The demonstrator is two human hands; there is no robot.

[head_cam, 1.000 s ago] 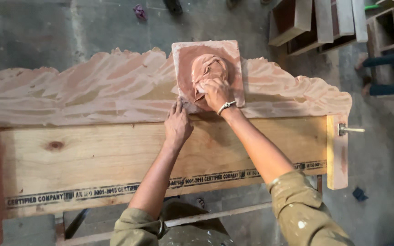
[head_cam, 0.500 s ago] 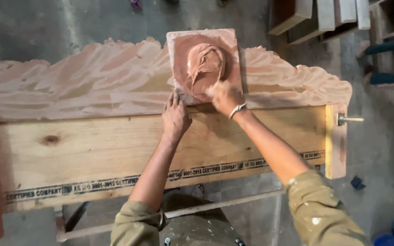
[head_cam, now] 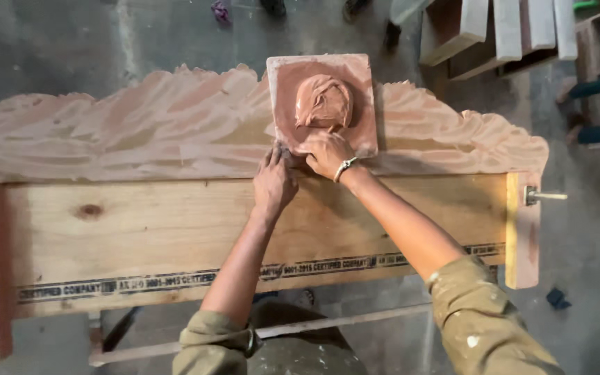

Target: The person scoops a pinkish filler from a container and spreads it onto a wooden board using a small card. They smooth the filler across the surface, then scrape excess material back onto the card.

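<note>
Hands both at the lower edge of the square clay slab w/ a raised lump in the middle, slab sitting on top of the carved wavy panel at the far side of the wooden desk. Left hand lies flat, fingers spread, on the slab's lower left corner; right hand is curled, fingertips pressing the slab just below the lump, not gripping anything

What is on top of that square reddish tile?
A mound of reddish paste sits on the tile, and the right hand rests on its lower edge. The left hand touches its corner. The carved wood beneath is hidden where the tile covers it.
</note>
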